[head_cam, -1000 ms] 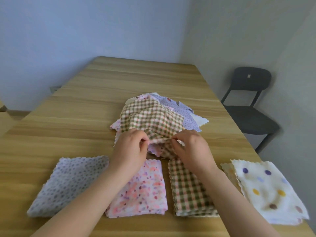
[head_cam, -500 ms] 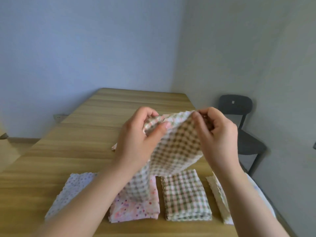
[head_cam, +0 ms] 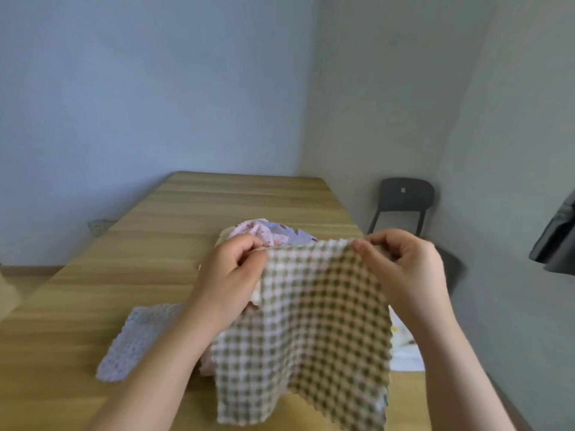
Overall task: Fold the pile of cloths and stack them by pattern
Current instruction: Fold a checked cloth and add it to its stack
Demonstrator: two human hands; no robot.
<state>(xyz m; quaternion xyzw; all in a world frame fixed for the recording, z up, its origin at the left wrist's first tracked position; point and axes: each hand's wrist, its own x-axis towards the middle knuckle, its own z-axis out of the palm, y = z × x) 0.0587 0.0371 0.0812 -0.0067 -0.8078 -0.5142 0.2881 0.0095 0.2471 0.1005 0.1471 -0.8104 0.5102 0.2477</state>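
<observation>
A green and pink checked cloth (head_cam: 314, 331) hangs spread out in the air above the wooden table (head_cam: 130, 275). My left hand (head_cam: 231, 278) pinches its top left corner and my right hand (head_cam: 401, 269) pinches its top right corner. Behind it lies the unfolded pile of cloths (head_cam: 270, 233), pink and lilac on top. A folded lilac dotted cloth (head_cam: 137, 340) lies at the near left. A white spotted stack (head_cam: 404, 346) peeks out at the right. The hanging cloth hides the folded pink and checked stacks.
A dark chair (head_cam: 404, 200) stands beyond the table's right edge by the wall. A dark object (head_cam: 557, 244) hangs at the far right. A wall socket (head_cam: 96, 227) sits low on the left wall.
Both hands lifted the checked cloth off the pile, then moved apart along its top edge, so it now hangs open and flat. The view tilted upward.
</observation>
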